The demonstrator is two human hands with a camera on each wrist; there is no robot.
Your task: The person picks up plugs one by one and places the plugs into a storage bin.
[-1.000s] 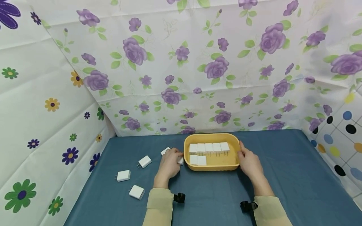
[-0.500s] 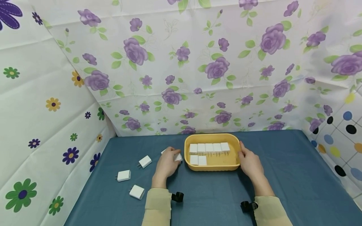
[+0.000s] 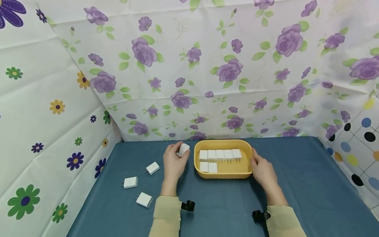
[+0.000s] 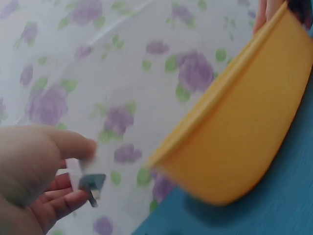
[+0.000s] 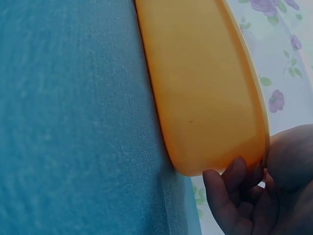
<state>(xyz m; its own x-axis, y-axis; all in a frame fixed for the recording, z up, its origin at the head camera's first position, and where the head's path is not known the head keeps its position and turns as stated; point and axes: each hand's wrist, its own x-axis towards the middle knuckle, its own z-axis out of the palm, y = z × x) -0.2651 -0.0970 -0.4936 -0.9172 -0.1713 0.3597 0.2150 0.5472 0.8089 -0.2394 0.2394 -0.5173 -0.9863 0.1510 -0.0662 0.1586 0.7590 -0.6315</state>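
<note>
- From where I stand, the left hand [image 3: 174, 164] pinches 1 white charger [image 3: 184, 149] between thumb and fingers, just left of the yellow tray [image 3: 223, 176].
- The charger looks light, stiff and slightly slick; its broad sides seem the best hold.
- The right hand [image 3: 264, 171] grips the tray's right end, fingers curled.

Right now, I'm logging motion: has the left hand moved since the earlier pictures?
Yes: in the head view, the left hand has moved up the picture, toward the table's far edge.
</note>
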